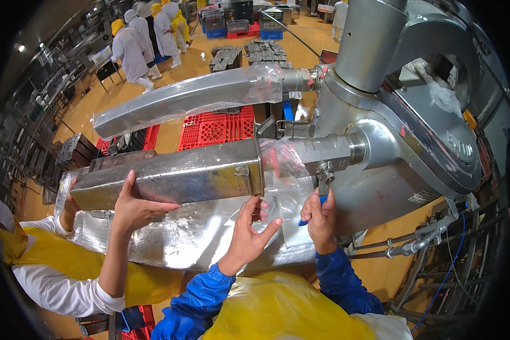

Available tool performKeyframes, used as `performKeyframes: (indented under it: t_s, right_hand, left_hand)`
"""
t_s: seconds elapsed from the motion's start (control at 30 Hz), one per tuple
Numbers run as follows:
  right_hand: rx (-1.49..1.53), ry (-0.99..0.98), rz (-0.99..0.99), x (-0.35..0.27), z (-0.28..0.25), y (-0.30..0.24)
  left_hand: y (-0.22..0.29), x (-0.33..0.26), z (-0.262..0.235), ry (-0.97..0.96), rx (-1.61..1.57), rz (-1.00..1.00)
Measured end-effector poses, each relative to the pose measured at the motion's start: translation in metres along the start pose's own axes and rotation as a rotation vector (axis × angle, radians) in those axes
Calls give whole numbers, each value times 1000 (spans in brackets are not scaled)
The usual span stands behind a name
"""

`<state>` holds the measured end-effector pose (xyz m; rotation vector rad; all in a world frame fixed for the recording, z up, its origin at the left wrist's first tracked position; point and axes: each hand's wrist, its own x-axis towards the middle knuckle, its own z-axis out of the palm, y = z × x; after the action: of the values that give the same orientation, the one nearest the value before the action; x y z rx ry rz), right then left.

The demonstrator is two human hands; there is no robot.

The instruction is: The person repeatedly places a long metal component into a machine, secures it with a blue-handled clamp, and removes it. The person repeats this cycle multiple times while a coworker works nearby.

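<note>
Long rectangular steel mould [170, 178] held level at the lower filling nozzle [323, 152] of the big stainless filling machine [391, 130], a clear plastic bag liner [280, 170] bunched between mould mouth and nozzle, probably so the two stay lined up. Left hand [248, 229] raised under the mould's open end, fingers spread and touching the hanging plastic, seemingly to steady it. Right hand [321, 215] closed in a fist around the blue-tipped valve lever [317, 205] just below the nozzle. Co-worker's hand [131, 207] cupped under the mould's middle, a second one [69, 205] near its far end, taking the weight (white sleeves, yellow apron). Beneath, a foil-covered table [175, 241]. Above, a second nozzle wearing a long plastic-wrapped tube [187, 99]. Further off, red plastic crates [218, 127] on the orange floor, stacked grey moulds [260, 54], and people in white coats [133, 51] at the back.
</note>
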<state>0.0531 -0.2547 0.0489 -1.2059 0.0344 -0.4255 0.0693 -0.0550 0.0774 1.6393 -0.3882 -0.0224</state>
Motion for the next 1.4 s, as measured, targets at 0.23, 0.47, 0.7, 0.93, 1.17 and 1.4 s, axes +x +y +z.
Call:
performKeyframes:
  t_s: [0.23, 0.47, 0.7, 0.93, 1.17, 1.4]
  right_hand:
    - [463, -24, 53, -2, 45, 7]
    - [560, 97, 40, -1, 77, -2]
    - [610, 160, 66, 2, 84, -2]
    - [548, 139, -34, 2, 97, -4]
    - [485, 135, -67, 2, 103, -3]
    - [-317, -99, -29, 25, -25, -5]
  left_hand:
    - [-10, -4, -3, 123, -97, -36]
    - [-27, -11, -48, 340, -237, 4]
    - [-33, -33, -107, 546, -299, -90]
    - [-48, -65, -111, 379, -267, -164]
    - [-33, -73, -113, 320, -254, -177]
    - [-24, -78, -125, 307, -173, -163]
